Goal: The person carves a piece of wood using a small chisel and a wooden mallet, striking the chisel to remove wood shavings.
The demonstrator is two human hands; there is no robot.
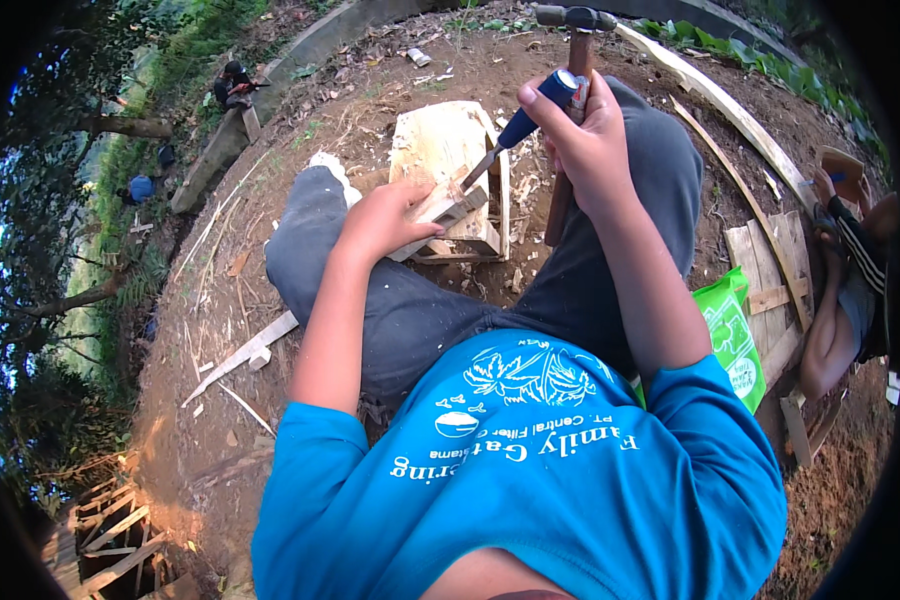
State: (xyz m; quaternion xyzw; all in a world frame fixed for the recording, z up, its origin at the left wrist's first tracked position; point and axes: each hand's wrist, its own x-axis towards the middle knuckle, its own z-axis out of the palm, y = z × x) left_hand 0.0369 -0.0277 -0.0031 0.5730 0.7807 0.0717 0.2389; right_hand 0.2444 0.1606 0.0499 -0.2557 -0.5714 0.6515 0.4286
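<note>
My left hand [385, 220] is closed on a short, pale wooden block [448, 208], steadying it over a low wooden stool or box [440, 135] between my legs. A chisel [530, 118] with a blue handle slants down to the left, its blade tip at a notch in the block. My right hand [592, 140] grips the chisel handle and also a hammer [581, 52]. The hammer's dark metal head points up and away, and its brown handle passes behind my palm and shows again below it.
Long wooden strips [715, 85] lie on the dirt at the right, by nailed boards [775, 260] and a green bag [730, 335]. Another person [850, 270] sits at the far right; one more [235, 85] is at the upper left. A slatted wooden frame [115, 545] stands lower left.
</note>
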